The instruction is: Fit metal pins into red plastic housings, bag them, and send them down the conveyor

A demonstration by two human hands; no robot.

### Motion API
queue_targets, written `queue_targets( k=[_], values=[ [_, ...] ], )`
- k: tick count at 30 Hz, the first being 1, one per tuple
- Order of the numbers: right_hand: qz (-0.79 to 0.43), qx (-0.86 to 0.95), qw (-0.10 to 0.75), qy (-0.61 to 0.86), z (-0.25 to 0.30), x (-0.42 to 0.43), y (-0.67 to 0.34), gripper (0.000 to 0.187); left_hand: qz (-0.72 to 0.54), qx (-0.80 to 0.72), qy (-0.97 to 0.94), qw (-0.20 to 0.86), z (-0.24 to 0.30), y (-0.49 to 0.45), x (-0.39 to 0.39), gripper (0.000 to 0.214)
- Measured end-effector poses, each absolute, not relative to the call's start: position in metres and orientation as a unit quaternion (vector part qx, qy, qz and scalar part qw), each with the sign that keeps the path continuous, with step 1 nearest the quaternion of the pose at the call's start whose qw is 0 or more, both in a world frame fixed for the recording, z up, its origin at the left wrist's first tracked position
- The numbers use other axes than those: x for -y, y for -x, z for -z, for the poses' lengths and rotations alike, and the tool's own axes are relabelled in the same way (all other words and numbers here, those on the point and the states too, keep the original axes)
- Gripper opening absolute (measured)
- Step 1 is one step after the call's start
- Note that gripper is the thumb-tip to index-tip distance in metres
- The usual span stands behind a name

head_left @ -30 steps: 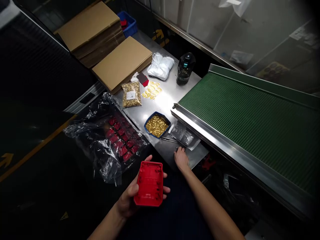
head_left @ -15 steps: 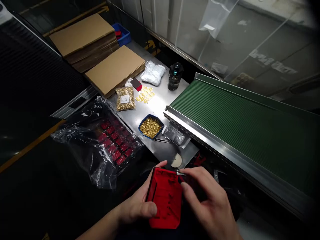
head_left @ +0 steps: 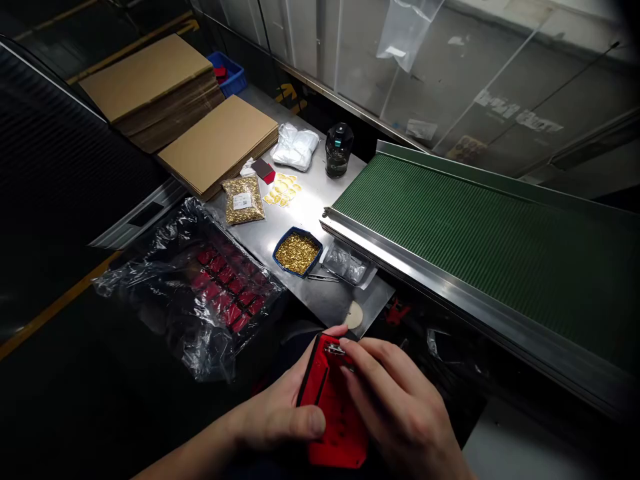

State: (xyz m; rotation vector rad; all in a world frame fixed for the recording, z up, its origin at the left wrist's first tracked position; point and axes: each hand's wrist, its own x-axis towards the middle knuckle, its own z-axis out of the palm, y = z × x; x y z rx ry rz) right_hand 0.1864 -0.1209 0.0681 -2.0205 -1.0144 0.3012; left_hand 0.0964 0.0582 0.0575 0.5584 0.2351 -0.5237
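At the bottom centre, my left hand point(head_left: 285, 413) is wrapped round a red plastic housing point(head_left: 333, 427) with a black edge, its thumb lying on the near left side. The housing is tilted, its hollow inner face towards me. My right hand point(head_left: 395, 393) is closed at the fingertips on a small shiny metal part point(head_left: 334, 349) at the housing's far end. Whether that part touches the housing I cannot tell. Beyond the hands, a blue tray point(head_left: 276, 257) holds many small brass-coloured pieces, with tweezers point(head_left: 324, 278) beside it.
A green conveyor belt point(head_left: 440, 220) runs along the right. On the metal table point(head_left: 310, 293) are a bag of brass-coloured pieces point(head_left: 243, 200), gold stickers point(head_left: 283, 190), a bottle point(head_left: 339, 150) and cardboard sheets point(head_left: 220, 143). Plastic film point(head_left: 200, 333) covers red parts on the left.
My right hand has moved left, bringing the metal part over the far end of the housing. The housing is turned slightly, and my view has shifted a little.
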Motion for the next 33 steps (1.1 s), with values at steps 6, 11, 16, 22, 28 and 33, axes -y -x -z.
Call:
queue_targets(
  k=[6, 11, 16, 22, 28, 33],
  values=[
    [-0.097, 0.427, 0.403, 0.804, -0.069, 0.118, -0.185, 0.051, 0.248, -0.113, -0.266, 0.925, -0.059, -0.092, -0.060, 0.098],
    [-0.088, 0.457, 0.376, 0.801, -0.069, 0.119, -0.185, 0.056, 0.235, -0.116, -0.270, 0.927, -0.054, -0.085, -0.057, 0.095],
    [-0.098, 0.472, 0.368, 0.795, -0.071, 0.120, -0.185, 0.058, 0.207, -0.125, -0.271, 0.932, -0.045, -0.079, -0.051, 0.093],
    [-0.087, 0.493, 0.339, 0.797, -0.065, 0.126, -0.183, 0.061, 0.219, -0.120, -0.278, 0.928, -0.046, -0.081, -0.052, 0.094],
    [-0.031, 0.528, 0.322, 0.785, -0.060, 0.126, -0.183, 0.057, 0.231, -0.110, -0.297, 0.920, -0.048, -0.084, -0.058, 0.098],
    [-0.114, 0.451, 0.397, 0.791, -0.076, 0.126, -0.191, 0.037, 0.252, -0.078, -0.261, 0.929, -0.040, -0.084, -0.061, 0.098]
  ],
)
